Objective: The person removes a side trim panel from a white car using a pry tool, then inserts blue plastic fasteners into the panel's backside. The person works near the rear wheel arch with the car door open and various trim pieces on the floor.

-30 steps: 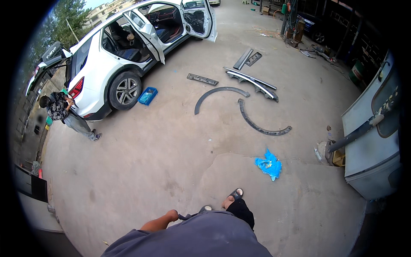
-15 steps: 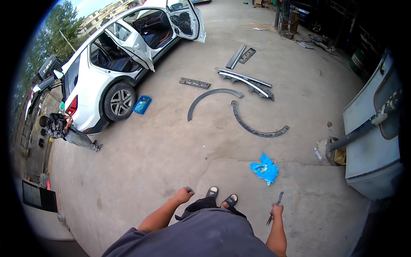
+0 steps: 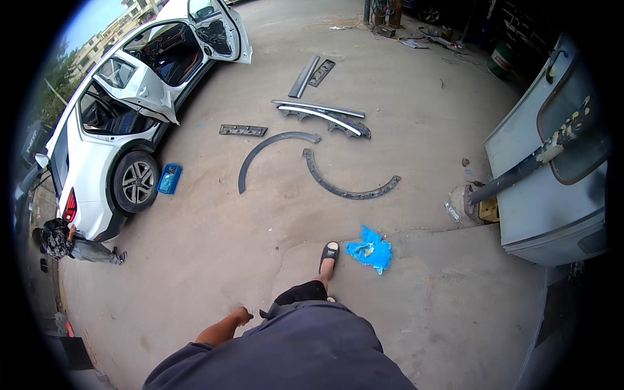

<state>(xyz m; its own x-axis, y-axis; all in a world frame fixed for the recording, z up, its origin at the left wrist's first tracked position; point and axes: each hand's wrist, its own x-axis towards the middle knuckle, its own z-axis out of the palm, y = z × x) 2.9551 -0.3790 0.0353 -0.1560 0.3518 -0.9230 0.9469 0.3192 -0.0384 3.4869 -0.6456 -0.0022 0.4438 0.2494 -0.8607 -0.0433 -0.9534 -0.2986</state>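
Note:
My left hand (image 3: 242, 316) hangs low beside my body, its fingers curled in, with nothing visible in them. It touches nothing and is held above the concrete floor. My right hand is out of view, and so is whatever it holds. One sandalled foot (image 3: 329, 253) is set forward, close to a crumpled blue plastic sheet (image 3: 372, 250) on the ground. Farther ahead lie two curved black wheel arch trims (image 3: 351, 193) and a group of long trim pieces with bright strips (image 3: 325, 117).
A white car (image 3: 97, 162) stands at the left with doors open, a blue tray (image 3: 169, 179) by its rear wheel. Another person (image 3: 62, 240) is at its back. A slanted pole (image 3: 520, 172) and a pale metal panel (image 3: 520, 227) stand at the right.
I have stepped forward with one foot, and the scene has shifted left. My left hand has swung back toward my body. My right hand, which gripped a slim grey tool, has left the view.

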